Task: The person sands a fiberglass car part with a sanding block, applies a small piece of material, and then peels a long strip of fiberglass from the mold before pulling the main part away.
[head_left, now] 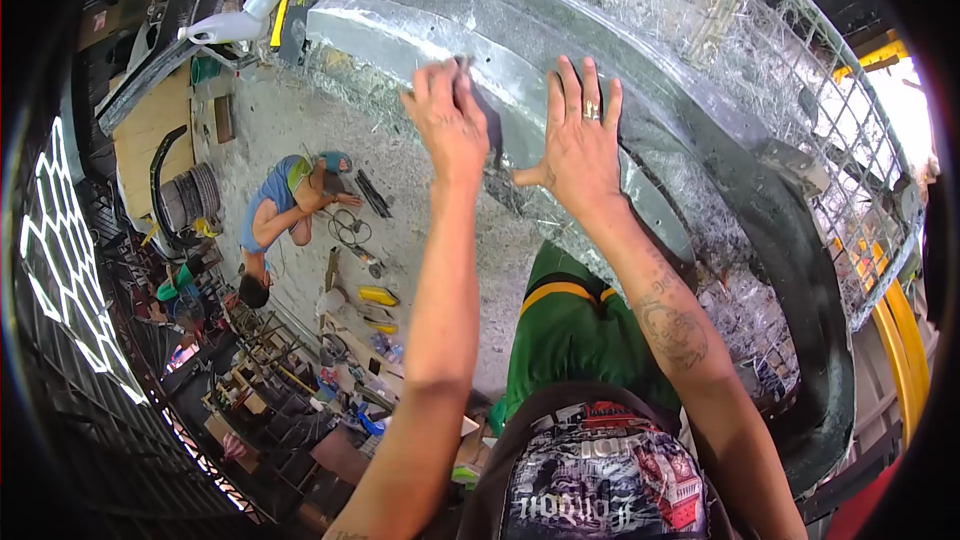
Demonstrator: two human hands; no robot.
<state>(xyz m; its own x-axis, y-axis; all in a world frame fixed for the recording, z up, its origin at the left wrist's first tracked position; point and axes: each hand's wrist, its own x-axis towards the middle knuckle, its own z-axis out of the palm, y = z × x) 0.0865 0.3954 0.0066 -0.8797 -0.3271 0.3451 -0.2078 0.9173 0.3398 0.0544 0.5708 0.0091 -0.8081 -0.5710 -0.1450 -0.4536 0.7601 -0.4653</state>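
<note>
A long grey moulded part (385,32), whitish along its upper edge, lies before me inside a larger curved dark frame. My left hand (448,120) presses on this part with its fingers bent together. A small dark edge shows at the fingertips, but what it belongs to is hidden. To the right, my right hand (583,145) rests flat on the same part. Its fingers are stretched, its thumb points left, and it wears a ring. Loose fibre strands hang along the part's lower edge.
A white plastic bottle (225,28) and a yellow strip (279,22) lie at upper left. Wire mesh (810,70) stands at right. Another person (285,200) crouches on the concrete floor (440,230) at left, near a cable and tools.
</note>
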